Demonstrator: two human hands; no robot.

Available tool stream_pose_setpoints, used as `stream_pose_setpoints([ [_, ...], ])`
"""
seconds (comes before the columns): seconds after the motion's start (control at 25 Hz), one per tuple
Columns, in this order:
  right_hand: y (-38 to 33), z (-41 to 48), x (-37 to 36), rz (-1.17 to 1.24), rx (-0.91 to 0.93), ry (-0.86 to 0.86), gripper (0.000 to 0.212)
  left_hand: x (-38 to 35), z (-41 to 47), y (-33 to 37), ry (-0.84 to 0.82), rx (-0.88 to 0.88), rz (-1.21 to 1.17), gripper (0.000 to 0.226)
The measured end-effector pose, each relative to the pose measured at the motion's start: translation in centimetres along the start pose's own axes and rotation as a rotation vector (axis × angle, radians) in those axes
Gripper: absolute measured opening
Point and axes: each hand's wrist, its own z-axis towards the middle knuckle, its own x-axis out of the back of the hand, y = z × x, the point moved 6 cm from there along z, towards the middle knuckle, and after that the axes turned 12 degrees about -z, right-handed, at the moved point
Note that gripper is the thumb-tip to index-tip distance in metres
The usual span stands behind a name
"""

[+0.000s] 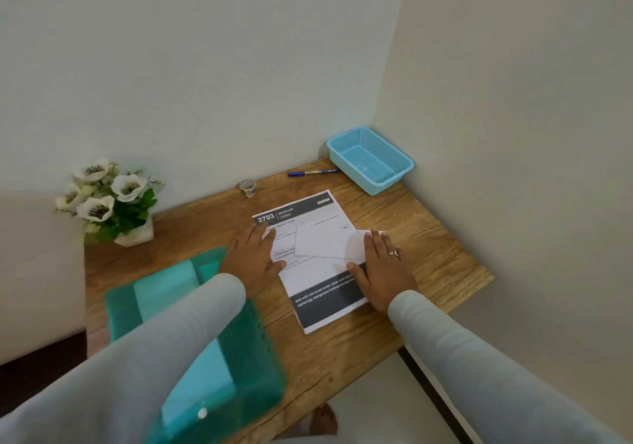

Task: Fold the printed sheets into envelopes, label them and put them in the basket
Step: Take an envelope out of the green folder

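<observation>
A printed sheet (310, 280) is held flat on the worktop (428, 238), one corner folded across its middle. The left hand (255, 258) is spread on its left edge and the right hand (382, 272) is pressed on the fold, fingers straight, nothing gripped. The basket (349, 169) is set at the far right corner, a pen (311, 172) just beside it

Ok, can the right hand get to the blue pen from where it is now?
Probably yes. The right hand presses flat on the folded printed sheet, and the pen lies beyond the sheet on bare table, left of the basket, with nothing standing between them. It would have to release the fold first.
</observation>
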Motion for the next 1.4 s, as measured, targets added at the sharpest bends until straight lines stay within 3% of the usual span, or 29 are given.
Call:
stream_pose_setpoints([
  [0.32,-12.9,-9.2,1.3,0.139,0.147,0.035,0.071,1.9,-12.6,-8.2,0.065,-0.070,-0.125,0.051],
  [0.48,-18.3,-13.5,0.8,0.149,0.309,-0.002,0.054,0.4,-17.2,-10.8,-0.032,-0.102,-0.159,0.040],
  [0.68,-21.6,-16.1,-0.4,0.100,0.437,-0.033,0.046,-1.9,-20.0,-11.4,-0.096,-0.157,-0.018,0.058],
  [0.88,-22.5,-17.1,-0.3,0.116,0.526,-0.027,0.040,-2.3,-20.5,-12.2,-0.123,-0.150,-0.042,0.062],
  [1.0,-23.1,-17.3,0.3,0.201,0.517,-0.050,0.033,-2.6,-20.6,-12.3,-0.134,-0.148,-0.026,0.064],
  [1.16,-23.9,-17.6,0.3,0.187,0.488,-0.080,0.040,-2.8,-20.8,-12.5,-0.157,-0.157,0.014,0.067],
  [1.4,-23.5,-18.5,0.3,0.296,0.453,-0.038,0.018,-3.9,-21.3,-12.5,-0.176,-0.176,0.131,0.085],
])
